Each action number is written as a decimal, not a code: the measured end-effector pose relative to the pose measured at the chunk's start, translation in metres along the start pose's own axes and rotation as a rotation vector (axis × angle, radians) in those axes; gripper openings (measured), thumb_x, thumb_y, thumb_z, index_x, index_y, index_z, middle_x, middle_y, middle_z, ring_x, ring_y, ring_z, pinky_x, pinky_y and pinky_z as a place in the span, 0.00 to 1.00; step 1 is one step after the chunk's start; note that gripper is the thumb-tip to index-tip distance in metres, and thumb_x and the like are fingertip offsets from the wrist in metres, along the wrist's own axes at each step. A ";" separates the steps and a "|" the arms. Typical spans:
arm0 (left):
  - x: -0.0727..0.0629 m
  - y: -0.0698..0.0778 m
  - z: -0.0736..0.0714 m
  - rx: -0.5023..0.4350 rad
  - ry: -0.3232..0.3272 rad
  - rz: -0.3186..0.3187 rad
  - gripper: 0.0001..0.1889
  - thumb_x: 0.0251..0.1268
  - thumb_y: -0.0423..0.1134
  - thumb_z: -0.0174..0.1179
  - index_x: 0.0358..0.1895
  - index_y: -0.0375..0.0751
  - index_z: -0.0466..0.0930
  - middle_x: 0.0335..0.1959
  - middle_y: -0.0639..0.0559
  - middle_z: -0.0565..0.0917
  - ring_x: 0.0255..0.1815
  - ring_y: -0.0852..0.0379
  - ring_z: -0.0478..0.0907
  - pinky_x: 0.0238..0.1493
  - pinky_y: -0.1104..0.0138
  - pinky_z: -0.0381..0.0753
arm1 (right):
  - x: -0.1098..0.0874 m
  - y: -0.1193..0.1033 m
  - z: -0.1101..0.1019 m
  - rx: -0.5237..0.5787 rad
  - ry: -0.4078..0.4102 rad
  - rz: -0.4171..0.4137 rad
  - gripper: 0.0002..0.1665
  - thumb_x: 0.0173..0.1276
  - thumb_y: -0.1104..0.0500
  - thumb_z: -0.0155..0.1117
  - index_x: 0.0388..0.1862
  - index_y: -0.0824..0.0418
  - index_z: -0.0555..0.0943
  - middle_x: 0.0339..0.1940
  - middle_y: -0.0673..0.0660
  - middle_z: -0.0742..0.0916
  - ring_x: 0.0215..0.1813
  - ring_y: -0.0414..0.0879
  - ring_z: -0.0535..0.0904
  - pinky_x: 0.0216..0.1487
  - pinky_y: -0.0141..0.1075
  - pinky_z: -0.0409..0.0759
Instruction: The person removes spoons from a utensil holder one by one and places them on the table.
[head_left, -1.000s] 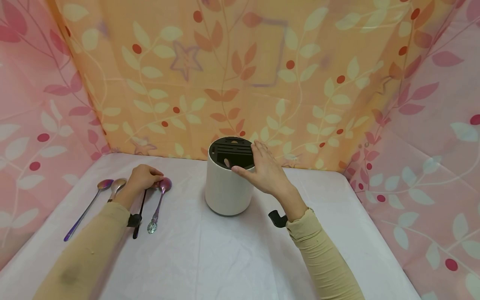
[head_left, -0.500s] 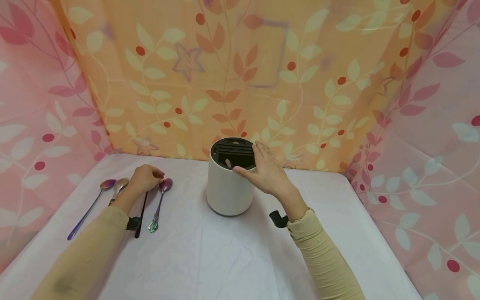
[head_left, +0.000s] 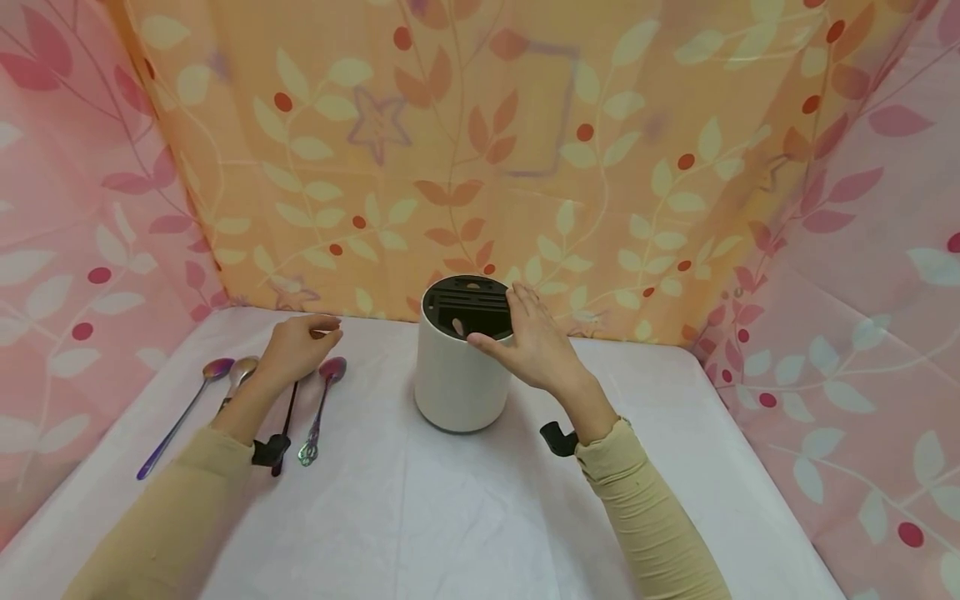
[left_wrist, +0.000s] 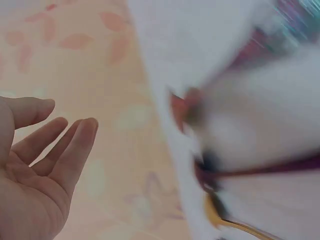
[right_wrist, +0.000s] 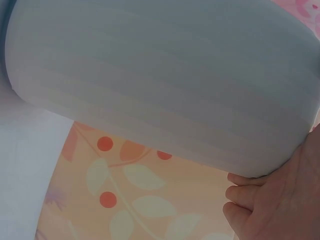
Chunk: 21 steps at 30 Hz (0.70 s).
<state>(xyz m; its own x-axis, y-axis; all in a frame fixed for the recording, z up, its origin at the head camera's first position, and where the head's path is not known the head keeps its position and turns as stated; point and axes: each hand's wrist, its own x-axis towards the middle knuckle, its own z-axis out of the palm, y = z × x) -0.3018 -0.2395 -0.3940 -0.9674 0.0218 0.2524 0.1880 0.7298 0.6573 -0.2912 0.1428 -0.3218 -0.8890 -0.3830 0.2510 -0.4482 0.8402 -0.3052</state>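
My left hand (head_left: 296, 348) hovers over the spoons at the table's left, holding nothing; in the left wrist view its fingers are loosely bent and apart. Below it lies a dark-handled spoon (head_left: 291, 404), its bowl mostly hidden. To its right is a purple spoon (head_left: 332, 368) with an ornate handle. A long rainbow-coloured spoon (head_left: 176, 425) and a silvery-gold spoon (head_left: 244, 367) lie to the left. My right hand (head_left: 538, 346) rests with extended fingers against the upper right rim of a white, round utensil holder (head_left: 459, 379) with a black slotted top.
White cloth covers the table (head_left: 450, 517). An orange leaf-patterned curtain (head_left: 465, 150) stands close behind the holder, and pink patterned curtains (head_left: 855, 275) enclose both sides. A black wrist mount (head_left: 558, 437) sits under my right wrist.
My left hand has risen off the spoons and shifted slightly up and right, its fingers coming away from the purple spoon's bowl. My right hand stays on the holder.
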 end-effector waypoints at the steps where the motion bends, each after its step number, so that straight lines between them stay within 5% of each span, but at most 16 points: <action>1: -0.001 0.006 -0.001 -0.018 0.023 0.024 0.20 0.78 0.44 0.58 0.63 0.33 0.82 0.57 0.36 0.86 0.55 0.36 0.85 0.54 0.46 0.83 | 0.000 0.000 0.000 0.000 0.000 0.000 0.71 0.65 0.13 0.44 0.84 0.67 0.52 0.87 0.63 0.54 0.87 0.52 0.41 0.85 0.48 0.43; 5: -0.006 0.034 -0.007 -0.105 0.098 0.107 0.19 0.77 0.41 0.61 0.63 0.35 0.82 0.57 0.37 0.86 0.55 0.37 0.85 0.43 0.73 0.82 | 0.000 0.000 0.000 0.003 0.004 -0.005 0.71 0.65 0.13 0.45 0.84 0.68 0.53 0.86 0.63 0.55 0.87 0.54 0.43 0.85 0.49 0.44; 8: -0.010 0.057 -0.009 -0.168 0.154 0.157 0.18 0.75 0.38 0.64 0.62 0.34 0.83 0.57 0.37 0.86 0.55 0.37 0.85 0.39 0.83 0.76 | 0.001 0.001 0.000 0.000 0.010 -0.015 0.71 0.65 0.14 0.45 0.84 0.69 0.53 0.86 0.65 0.55 0.87 0.56 0.44 0.85 0.51 0.45; 12: -0.015 0.083 -0.008 -0.243 0.203 0.218 0.16 0.73 0.33 0.64 0.60 0.31 0.84 0.57 0.38 0.87 0.54 0.41 0.86 0.51 0.67 0.87 | 0.001 0.002 0.000 -0.006 0.010 -0.017 0.71 0.65 0.13 0.44 0.84 0.69 0.53 0.86 0.66 0.56 0.87 0.57 0.45 0.85 0.51 0.46; 15: -0.020 0.098 -0.003 -0.269 0.229 0.280 0.15 0.71 0.29 0.65 0.58 0.30 0.85 0.57 0.39 0.86 0.53 0.43 0.86 0.55 0.53 0.86 | 0.001 0.001 0.000 -0.005 0.005 -0.011 0.72 0.65 0.13 0.44 0.84 0.68 0.53 0.86 0.64 0.55 0.87 0.56 0.44 0.85 0.50 0.45; 21: -0.030 0.124 0.009 -0.248 0.253 0.404 0.13 0.69 0.28 0.66 0.55 0.32 0.86 0.52 0.41 0.88 0.51 0.44 0.85 0.56 0.49 0.85 | 0.001 0.000 0.001 -0.013 0.002 -0.010 0.71 0.65 0.13 0.44 0.84 0.68 0.53 0.86 0.64 0.55 0.87 0.56 0.44 0.85 0.51 0.46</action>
<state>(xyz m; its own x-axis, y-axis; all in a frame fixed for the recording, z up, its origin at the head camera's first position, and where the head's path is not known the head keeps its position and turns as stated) -0.2514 -0.1433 -0.3263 -0.7446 0.0797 0.6628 0.6006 0.5132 0.6131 -0.2924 0.1423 -0.3224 -0.8842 -0.3906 0.2563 -0.4559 0.8414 -0.2903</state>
